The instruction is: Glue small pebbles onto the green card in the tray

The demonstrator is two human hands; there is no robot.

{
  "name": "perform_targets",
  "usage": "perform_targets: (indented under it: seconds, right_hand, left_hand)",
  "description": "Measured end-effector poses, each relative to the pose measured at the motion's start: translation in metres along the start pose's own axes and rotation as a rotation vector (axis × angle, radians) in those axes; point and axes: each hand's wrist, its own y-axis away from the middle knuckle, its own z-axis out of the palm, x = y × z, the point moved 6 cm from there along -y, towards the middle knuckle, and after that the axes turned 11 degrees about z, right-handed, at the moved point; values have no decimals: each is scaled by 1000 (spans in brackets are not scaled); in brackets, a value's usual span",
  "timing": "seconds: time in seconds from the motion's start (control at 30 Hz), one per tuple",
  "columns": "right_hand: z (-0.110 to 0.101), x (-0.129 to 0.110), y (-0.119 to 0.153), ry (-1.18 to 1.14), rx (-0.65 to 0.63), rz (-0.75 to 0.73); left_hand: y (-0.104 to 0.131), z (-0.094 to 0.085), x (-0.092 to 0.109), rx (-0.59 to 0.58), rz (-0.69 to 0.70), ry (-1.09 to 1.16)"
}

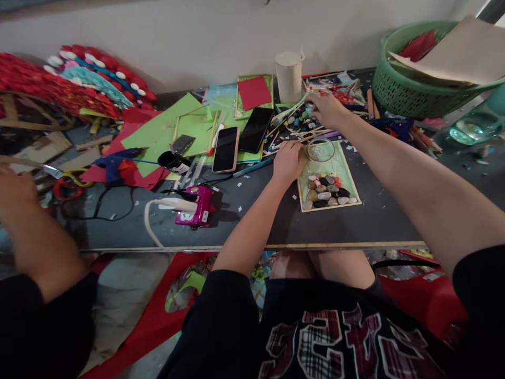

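Nearest the camera, a black shirt [315, 337] with plaid lettering. Beyond it, on the dark table [379, 216], a pale green framed panel [343, 163] with stones [324, 196] across its near part and a clear round piece [320, 150] at its far end. Beside the panel's far left corner, the left hand [291, 153], fingers curled; too unclear to tell how far closed or on what. Farther back, over scattered pebbles and sticks near a white cup [289, 79], the right hand [320, 105], fingertips bent close to a pale green strip [292, 109]; opening and hold impossible to tell. Left of the left hand, two phones [226, 150] and a purple power socket [199, 205]; far left, another person's hand [13, 195] near scissors [68, 188].
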Motion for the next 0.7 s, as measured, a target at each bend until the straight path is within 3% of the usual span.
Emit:
perform_targets:
  seconds: [0.1, 0.23, 0.53, 0.7]
  right_hand:
    - [-13, -8, 10, 130, 46, 54]
    - [-14, -10, 13, 207, 39, 73]
    - [-4, -9, 5, 99, -40, 14]
    - [-1, -11, 3, 124, 1, 134]
  left_hand:
    - [0, 1, -1, 18, 16, 3]
    - [0, 3, -3, 26, 13, 2]
    - [0, 5, -4, 23, 24, 11]
    - [0, 4, -4, 16, 27, -18]
